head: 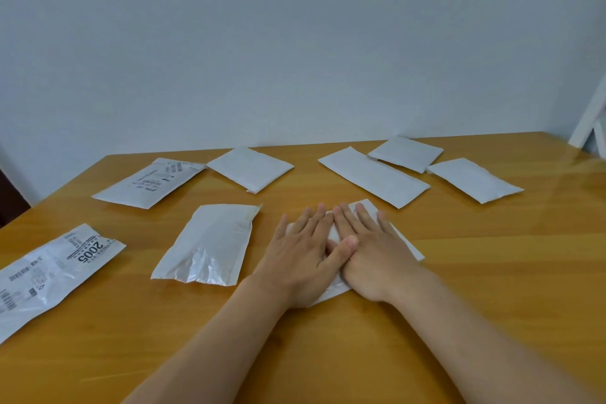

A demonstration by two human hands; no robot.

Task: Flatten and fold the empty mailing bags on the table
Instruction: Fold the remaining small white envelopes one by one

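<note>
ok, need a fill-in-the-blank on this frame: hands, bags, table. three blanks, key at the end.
1. Both hands, left hand and right hand, press flat on one white mailing bag with ____ fingers.
2. The clear plastic bag at the left edge bears the large number ____.
3. The bags lie on a ____ table.

Missing words: straight; 2005; wooden

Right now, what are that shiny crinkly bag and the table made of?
The crinkled mailing bag looks like thin white plastic film: glossy, with wrinkles catching light near its lower end. The table looks like wood, or a wood-look laminate: orange-brown grain streaks under a smooth, slightly shiny finish.
</note>
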